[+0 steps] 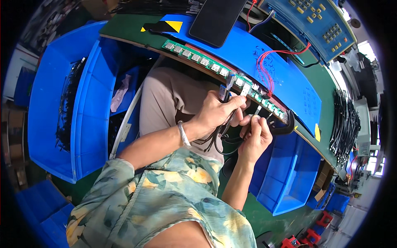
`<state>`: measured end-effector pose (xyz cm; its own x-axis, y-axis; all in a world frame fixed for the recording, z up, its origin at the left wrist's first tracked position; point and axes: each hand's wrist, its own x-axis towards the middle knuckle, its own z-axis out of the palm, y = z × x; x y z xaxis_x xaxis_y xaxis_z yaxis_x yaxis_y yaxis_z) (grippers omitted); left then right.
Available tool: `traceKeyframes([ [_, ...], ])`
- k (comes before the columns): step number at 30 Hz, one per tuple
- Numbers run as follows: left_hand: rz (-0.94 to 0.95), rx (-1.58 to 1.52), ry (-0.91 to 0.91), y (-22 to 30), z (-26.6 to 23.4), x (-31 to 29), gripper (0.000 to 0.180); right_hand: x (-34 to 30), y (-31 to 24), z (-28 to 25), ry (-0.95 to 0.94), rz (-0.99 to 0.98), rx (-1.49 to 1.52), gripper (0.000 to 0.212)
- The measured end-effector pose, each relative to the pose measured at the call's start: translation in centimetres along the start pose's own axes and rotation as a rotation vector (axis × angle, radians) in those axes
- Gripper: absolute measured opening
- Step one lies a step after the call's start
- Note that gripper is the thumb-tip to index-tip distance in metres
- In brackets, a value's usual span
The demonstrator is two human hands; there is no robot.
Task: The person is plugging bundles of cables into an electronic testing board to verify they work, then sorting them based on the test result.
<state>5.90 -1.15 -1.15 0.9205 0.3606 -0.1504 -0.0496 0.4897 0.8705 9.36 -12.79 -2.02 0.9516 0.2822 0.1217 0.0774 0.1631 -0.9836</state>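
A long narrow green circuit board (209, 62) with a row of metal sockets lies along the bench's front edge. My left hand (217, 110) is closed around black cables (216, 142), whose metal connector ends (223, 91) stick up above the fingers beside the board. My right hand (256, 136) pinches a cable plug (259, 110) just below the sockets, its tip close to the board; whether it sits in a socket I cannot tell. The cables loop down between my two hands.
A black phone-like slab (215, 22) lies on a blue sheet (289, 82). Behind stands a blue tester box (318, 25) with red wires (264, 62). Black cable bundles (345, 124) rest at the right. Blue bins (89, 107) flank my legs, and a black clamp (285, 126) grips the bench edge.
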Motion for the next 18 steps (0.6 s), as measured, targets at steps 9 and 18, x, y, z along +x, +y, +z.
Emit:
traceKeyframes([
  [9,0.0,-0.011,0.061,-0.4,0.35,-0.12,0.02,0.77,0.26,-0.15,-0.002,0.039,0.149,0.02],
  [18,0.084,0.08,0.027,-0.18,0.44,0.67,0.02,0.77,0.71,-0.34,0.012,0.047,0.173,0.019],
])
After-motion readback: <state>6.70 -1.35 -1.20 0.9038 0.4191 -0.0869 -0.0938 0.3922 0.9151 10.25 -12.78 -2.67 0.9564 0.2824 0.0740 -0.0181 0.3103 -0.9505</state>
